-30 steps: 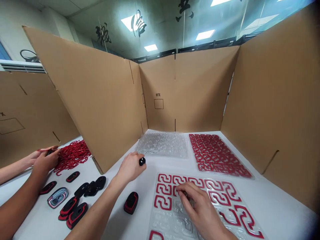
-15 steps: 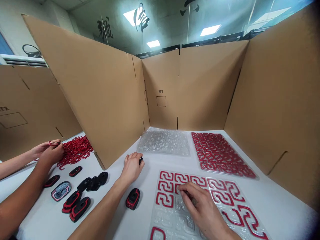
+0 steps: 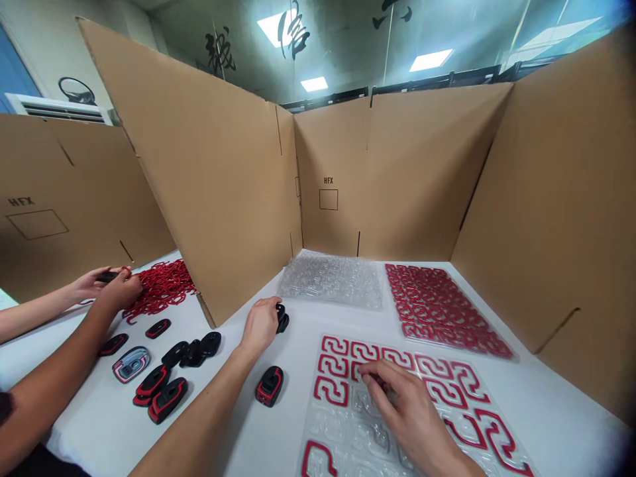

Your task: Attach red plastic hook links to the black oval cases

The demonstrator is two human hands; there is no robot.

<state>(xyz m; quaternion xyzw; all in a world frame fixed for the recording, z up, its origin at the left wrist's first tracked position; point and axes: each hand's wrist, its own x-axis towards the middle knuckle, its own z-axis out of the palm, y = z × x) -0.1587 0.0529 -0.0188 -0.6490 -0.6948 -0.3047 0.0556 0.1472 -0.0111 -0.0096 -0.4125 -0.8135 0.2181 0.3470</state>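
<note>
My left hand (image 3: 261, 326) reaches forward with its fingers curled at small black key fob shells (image 3: 283, 322), whose near parts it hides. Closer to me, a black key fob cover with red trim (image 3: 269, 385) lies by itself on the white table. My right hand (image 3: 410, 404) rests over a clear plastic tray (image 3: 322, 424), thumb and fingers pinched together by a red trim piece (image 3: 356, 370). What the pinch holds, if anything, is hidden. Red trim pieces (image 3: 331, 391) fill some of the tray's pockets; other pockets are bare.
Stacked clear trays (image 3: 330, 281) lie at the back, beside a tray full of red trims (image 3: 447, 311). Cardboard walls (image 3: 397, 179) enclose three sides. At left, another person's hands (image 3: 116, 288) work near a red trim pile (image 3: 166, 285) and several black fob covers (image 3: 167, 399).
The view has turned slightly left. My left hand has shifted a little, and more of the black shells beside it shows. My right hand stays over the same part of the tray.
</note>
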